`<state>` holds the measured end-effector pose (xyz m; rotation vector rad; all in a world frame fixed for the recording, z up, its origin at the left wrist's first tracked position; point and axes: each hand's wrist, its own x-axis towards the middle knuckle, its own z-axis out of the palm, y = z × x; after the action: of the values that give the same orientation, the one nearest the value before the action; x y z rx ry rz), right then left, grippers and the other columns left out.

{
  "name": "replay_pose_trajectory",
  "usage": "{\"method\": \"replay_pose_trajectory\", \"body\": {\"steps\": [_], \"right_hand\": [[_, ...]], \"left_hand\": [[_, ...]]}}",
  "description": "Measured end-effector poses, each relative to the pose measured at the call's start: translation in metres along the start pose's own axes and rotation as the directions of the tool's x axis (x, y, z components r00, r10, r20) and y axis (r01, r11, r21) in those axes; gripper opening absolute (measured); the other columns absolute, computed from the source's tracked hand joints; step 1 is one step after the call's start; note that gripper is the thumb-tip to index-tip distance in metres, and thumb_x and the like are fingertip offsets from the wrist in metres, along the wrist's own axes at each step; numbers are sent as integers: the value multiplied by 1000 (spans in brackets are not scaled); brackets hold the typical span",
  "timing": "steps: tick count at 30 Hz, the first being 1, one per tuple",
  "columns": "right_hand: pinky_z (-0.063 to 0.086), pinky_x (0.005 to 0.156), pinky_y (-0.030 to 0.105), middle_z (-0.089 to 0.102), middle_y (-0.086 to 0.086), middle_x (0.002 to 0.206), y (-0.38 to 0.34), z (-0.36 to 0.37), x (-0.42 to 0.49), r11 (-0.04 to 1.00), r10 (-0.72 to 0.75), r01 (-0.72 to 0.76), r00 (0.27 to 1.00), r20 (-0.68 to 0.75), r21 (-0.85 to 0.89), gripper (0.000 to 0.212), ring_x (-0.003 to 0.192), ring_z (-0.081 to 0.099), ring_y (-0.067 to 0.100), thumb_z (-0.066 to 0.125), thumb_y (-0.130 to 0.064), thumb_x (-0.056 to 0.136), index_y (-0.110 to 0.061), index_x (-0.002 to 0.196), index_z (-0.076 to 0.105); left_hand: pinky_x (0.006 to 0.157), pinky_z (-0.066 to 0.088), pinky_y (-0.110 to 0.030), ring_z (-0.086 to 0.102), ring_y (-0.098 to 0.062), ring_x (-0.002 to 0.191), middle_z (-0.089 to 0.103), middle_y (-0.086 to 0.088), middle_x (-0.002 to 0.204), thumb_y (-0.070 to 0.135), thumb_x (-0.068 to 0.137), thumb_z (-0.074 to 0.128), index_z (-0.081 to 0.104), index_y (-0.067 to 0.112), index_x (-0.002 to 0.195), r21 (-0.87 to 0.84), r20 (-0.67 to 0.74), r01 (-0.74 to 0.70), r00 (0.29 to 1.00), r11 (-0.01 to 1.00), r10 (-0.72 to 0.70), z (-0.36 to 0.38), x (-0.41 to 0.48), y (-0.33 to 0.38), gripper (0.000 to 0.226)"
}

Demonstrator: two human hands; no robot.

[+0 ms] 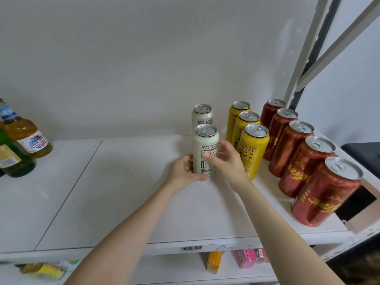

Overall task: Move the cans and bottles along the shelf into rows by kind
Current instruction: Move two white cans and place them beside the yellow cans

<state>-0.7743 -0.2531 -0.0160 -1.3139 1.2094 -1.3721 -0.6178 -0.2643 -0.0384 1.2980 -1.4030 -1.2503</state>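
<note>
Fingers (207, 156) of both hands grasping the front white can (205, 149), upright on the shelf (123, 192) left of the yellow cans (254, 147). I judge the white row mid-build; next, square it behind-to-front, then fetch the bottles (18, 140) far left.

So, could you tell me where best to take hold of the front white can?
Take the front white can around its mid-body, from the front and left: it stands upright, yellow cans crowd its right, another white can stands behind. Both hands already hold it there.

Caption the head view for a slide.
Both hands set a white can into its row beside yellow cans and red cans.
</note>
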Motion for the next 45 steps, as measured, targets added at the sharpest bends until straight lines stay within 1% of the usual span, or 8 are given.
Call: {"method": "replay_pose_trajectory", "body": {"steps": [7,16,22,27,32,37,41,45], "right_hand": [[49,101,50,67,6,121,6,3,20,1000,3,-3,999,-34,6,51,118,62,22,83,-22,80,-17,125,58],[48,103,51,64,8,126,11,6,34,999,15,-14,999,-35,42,57,120,60,23,83,-25,79,-18,128,56],[48,103,51,64,7,126,12,6,37,998,19,-17,999,-31,54,54,119,60,22,82,-24,80,-19,127,56],[49,103,50,64,6,125,11,5,38,999,25,-24,999,-28,43,53,118,61,20,81,-22,81,-19,127,56],[49,104,47,64,4,124,9,6,37,999,30,-29,998,-50,21,52,119,60,19,80,-21,82,-17,128,55],[52,99,45,67,2,119,5,13,32,998,16,-24,992,-124,-62,50,114,63,18,81,-24,81,-15,124,58],[55,90,37,66,-12,104,2,19,22,965,-42,-29,964,-263,-261,42,99,64,9,82,-36,78,-19,110,60],[51,88,37,64,-6,114,-1,17,-1,886,-95,-44,957,-274,-462,47,105,61,16,76,-42,83,-16,118,58]], "left_hand": [[99,52,-46,67,-36,107,69,-24,114,-14,62,84,58,-4,123,-13,-11,27,1000,1000,-27,-1,23,-1,67],[85,56,-24,68,-26,97,68,-24,115,-17,64,81,56,-6,125,-8,-3,-3,1000,1000,3,-2,40,-1,67],[94,54,-36,67,-29,101,66,-25,118,-19,65,80,54,-7,128,-12,13,5,1000,1000,-5,-2,42,2,69],[82,56,-22,67,-25,96,67,-27,116,-18,65,81,55,-11,122,17,2,13,1000,1000,-13,-4,43,0,63],[82,56,-21,67,-24,95,68,-24,113,-15,66,82,57,-9,120,70,-1,6,1000,998,-6,-5,43,0,60],[70,49,-8,66,5,74,73,-10,102,3,68,88,66,5,112,235,-14,-59,998,970,65,-7,38,-2,50],[93,46,-27,62,-18,109,68,-6,116,21,72,87,67,17,123,435,-42,-118,988,893,151,-18,27,-2,55],[94,46,-32,60,-24,115,66,-8,122,31,79,81,64,14,127,609,-9,-185,971,771,240,-32,10,-1,54]]}}
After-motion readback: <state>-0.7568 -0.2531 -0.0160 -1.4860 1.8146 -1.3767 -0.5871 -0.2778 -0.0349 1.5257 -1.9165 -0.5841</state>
